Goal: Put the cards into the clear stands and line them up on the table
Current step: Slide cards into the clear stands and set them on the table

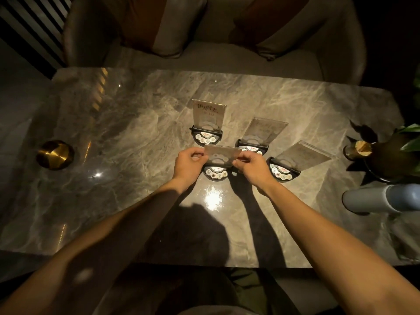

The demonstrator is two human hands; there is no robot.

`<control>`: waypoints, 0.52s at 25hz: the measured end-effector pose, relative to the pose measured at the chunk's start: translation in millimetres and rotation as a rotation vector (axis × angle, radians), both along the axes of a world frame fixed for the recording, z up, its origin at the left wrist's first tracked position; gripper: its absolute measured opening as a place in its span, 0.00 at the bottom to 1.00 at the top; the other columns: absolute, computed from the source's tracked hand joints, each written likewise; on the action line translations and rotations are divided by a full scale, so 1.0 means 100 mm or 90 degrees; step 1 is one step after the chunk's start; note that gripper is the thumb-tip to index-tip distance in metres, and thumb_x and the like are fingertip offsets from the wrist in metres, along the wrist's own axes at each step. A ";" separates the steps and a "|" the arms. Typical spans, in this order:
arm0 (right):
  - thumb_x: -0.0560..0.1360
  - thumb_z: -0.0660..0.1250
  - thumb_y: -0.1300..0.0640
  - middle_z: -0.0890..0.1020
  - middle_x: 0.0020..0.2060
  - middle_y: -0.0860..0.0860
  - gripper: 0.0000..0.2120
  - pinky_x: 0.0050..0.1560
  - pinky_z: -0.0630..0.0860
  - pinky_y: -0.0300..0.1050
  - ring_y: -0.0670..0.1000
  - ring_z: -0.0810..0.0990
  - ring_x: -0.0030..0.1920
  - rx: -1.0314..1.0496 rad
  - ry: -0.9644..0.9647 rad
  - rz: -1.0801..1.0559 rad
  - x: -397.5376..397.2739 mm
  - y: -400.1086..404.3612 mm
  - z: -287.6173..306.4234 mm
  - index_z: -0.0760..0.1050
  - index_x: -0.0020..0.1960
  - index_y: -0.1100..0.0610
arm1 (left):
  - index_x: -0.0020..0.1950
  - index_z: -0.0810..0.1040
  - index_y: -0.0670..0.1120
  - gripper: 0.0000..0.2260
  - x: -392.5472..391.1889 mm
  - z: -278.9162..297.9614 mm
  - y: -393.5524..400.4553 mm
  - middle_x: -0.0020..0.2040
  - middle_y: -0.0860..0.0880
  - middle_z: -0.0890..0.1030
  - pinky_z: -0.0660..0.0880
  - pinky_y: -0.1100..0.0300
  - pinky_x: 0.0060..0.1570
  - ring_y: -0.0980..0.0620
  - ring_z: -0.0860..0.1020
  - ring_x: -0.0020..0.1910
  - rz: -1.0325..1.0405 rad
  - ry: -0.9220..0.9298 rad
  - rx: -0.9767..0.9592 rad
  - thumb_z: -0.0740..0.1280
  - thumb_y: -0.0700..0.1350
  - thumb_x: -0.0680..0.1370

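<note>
Marble, grey with pale veins, makes the top of the table (113,133), and four clear stands sit on it under a warm light. The nearest stand (221,156) is between the two hands. The left hand (189,163) pinches its left edge and the right hand (248,165) pinches its right edge, so the fingers (200,153) of both hands are closed on the clear panel, which stands just above its dark round base (215,174). I cannot tell if a card is already inside this panel, because it looks almost transparent.

Farther away, near the middle of the table, the far stand (208,114) is upright and holds a card with dark writing. To the right of the hands there is the middle stand (263,130), tilted back, and just beside the right hand the right stand (300,155), also tilted; their panels look grey and I cannot read anything in them. The four stands are near each other but not in one straight line.

A brass disc (55,155) lies well apart at the left. A dark bottle (363,151) with green leaves stands at the right edge.
</note>
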State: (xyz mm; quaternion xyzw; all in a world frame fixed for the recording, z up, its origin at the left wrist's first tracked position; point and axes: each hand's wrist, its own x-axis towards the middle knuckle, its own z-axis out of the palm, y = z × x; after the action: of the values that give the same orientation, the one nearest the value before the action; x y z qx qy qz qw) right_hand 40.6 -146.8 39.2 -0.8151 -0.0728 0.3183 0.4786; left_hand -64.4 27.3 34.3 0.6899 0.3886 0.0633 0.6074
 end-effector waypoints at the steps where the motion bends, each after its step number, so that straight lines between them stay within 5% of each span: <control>1: 0.75 0.71 0.66 0.87 0.45 0.52 0.11 0.55 0.80 0.48 0.50 0.84 0.46 0.006 0.012 0.006 -0.01 -0.01 0.01 0.84 0.54 0.55 | 0.49 0.81 0.47 0.06 0.01 0.01 -0.01 0.40 0.50 0.83 0.76 0.62 0.39 0.54 0.80 0.39 0.004 0.009 0.005 0.74 0.39 0.75; 3: 0.75 0.71 0.65 0.85 0.51 0.55 0.16 0.54 0.81 0.44 0.51 0.84 0.48 0.001 0.022 -0.004 -0.01 -0.08 0.04 0.81 0.62 0.58 | 0.52 0.80 0.45 0.10 -0.02 -0.04 -0.04 0.41 0.50 0.82 0.77 0.58 0.42 0.52 0.80 0.39 -0.003 0.079 0.020 0.75 0.45 0.73; 7: 0.77 0.70 0.65 0.82 0.50 0.56 0.16 0.36 0.76 0.30 0.47 0.80 0.40 -0.001 0.031 -0.064 0.00 -0.35 0.22 0.78 0.64 0.61 | 0.45 0.82 0.47 0.12 -0.10 -0.19 -0.31 0.42 0.49 0.85 0.80 0.53 0.48 0.46 0.84 0.46 -0.188 0.231 0.012 0.76 0.53 0.69; 13: 0.77 0.71 0.65 0.82 0.38 0.56 0.05 0.39 0.77 0.43 0.54 0.80 0.39 0.021 0.062 -0.273 0.10 -1.10 0.27 0.80 0.52 0.61 | 0.61 0.79 0.45 0.18 0.44 0.27 -1.03 0.49 0.51 0.81 0.80 0.49 0.58 0.48 0.82 0.50 -0.302 0.074 -0.040 0.76 0.49 0.74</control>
State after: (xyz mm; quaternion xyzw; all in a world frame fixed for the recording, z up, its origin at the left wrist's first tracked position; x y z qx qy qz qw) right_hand 50.3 -256.6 65.9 -0.7878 0.1202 0.2470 0.5513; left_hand -20.6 -75.9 61.7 0.7454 0.2516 -0.1329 0.6029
